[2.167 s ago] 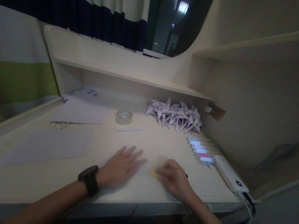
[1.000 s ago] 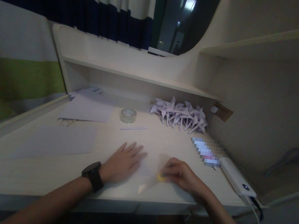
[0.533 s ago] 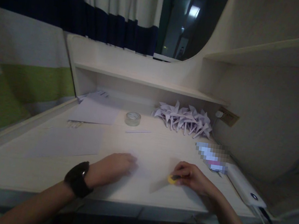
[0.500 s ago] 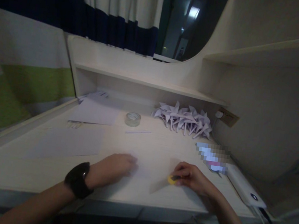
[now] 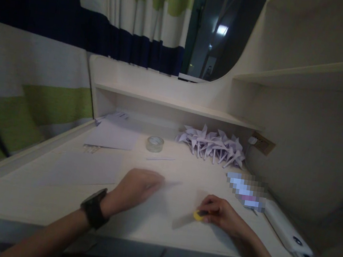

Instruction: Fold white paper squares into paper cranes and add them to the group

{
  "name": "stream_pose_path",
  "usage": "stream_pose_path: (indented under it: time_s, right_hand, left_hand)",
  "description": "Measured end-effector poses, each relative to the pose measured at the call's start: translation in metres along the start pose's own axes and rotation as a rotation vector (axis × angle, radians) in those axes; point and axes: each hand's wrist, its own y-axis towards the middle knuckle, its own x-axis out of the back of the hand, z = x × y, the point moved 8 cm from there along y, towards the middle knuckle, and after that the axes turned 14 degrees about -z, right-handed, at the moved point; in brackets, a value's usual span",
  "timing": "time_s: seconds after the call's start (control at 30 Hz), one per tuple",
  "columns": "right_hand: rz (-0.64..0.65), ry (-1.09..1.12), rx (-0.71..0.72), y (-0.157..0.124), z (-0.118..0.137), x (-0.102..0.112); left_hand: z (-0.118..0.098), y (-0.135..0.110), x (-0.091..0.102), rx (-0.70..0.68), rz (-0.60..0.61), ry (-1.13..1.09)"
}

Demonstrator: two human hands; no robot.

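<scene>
My left hand (image 5: 135, 189), with a black watch on the wrist, is curled with its fingertips pinched on a sheet of white paper (image 5: 171, 196) lying on the pale desk (image 5: 36, 203). My right hand (image 5: 222, 215) rests on the desk near the front edge, closed around a small yellow tool (image 5: 198, 215) whose tip touches the paper's right side. The dim light hides the paper's edges.
A tape roll (image 5: 155, 144) and a thin paper strip (image 5: 160, 159) lie behind my hands. Several folded paper pinwheels (image 5: 212, 145) are piled at the back right under a shelf (image 5: 175, 102). Loose sheets (image 5: 112, 135) lie left. A white power bank (image 5: 286, 232) with cables sits right.
My left hand went from lying flat with spread fingers to curled and pinching the paper. My right hand slid the yellow tool slightly toward me. The view shifted left and up.
</scene>
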Motion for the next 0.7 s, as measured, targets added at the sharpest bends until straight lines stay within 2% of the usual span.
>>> stream_pose_path:
  time_s: [0.07, 0.1, 0.23, 0.3, 0.37, 0.47, 0.53, 0.57, 0.63, 0.7]
  right_hand:
    - [-0.004, -0.009, -0.003, 0.000, -0.001, 0.000]
    - [-0.009, -0.011, -0.003, 0.000, -0.001, -0.001]
    - [-0.020, -0.015, -0.002, 0.002, -0.002, -0.001]
    - [-0.017, -0.019, 0.003, 0.003, 0.000, -0.001]
    - [-0.009, -0.019, 0.006, 0.003, 0.001, -0.001]
    - [-0.007, -0.016, -0.013, 0.002, 0.001, -0.001]
    - [-0.013, -0.014, -0.033, 0.002, 0.000, -0.001]
    - [-0.016, -0.016, -0.035, 0.002, -0.001, -0.001]
    - [-0.020, -0.027, -0.024, 0.003, 0.000, -0.002]
    - [-0.028, -0.040, -0.005, 0.006, 0.001, -0.003]
  left_hand:
    - [0.011, 0.012, 0.016, 0.193, -0.137, -0.190]
    - [0.020, 0.014, 0.018, 0.316, -0.177, -0.274]
    - [0.057, -0.009, -0.003, 0.806, -0.254, -0.561]
    - [0.072, -0.026, -0.012, 0.920, -0.313, -0.659]
    - [0.082, -0.042, -0.021, 0.980, -0.258, -0.722]
    - [0.089, -0.065, -0.025, 0.989, 0.047, -0.626]
    - [0.094, -0.076, -0.015, 0.927, 0.232, -0.409]
    - [0.096, -0.075, -0.004, 0.837, 0.253, -0.232]
    - [0.091, -0.061, 0.021, 0.593, 0.140, 0.112]
    - [0.073, -0.042, 0.029, 0.352, 0.059, 0.309]
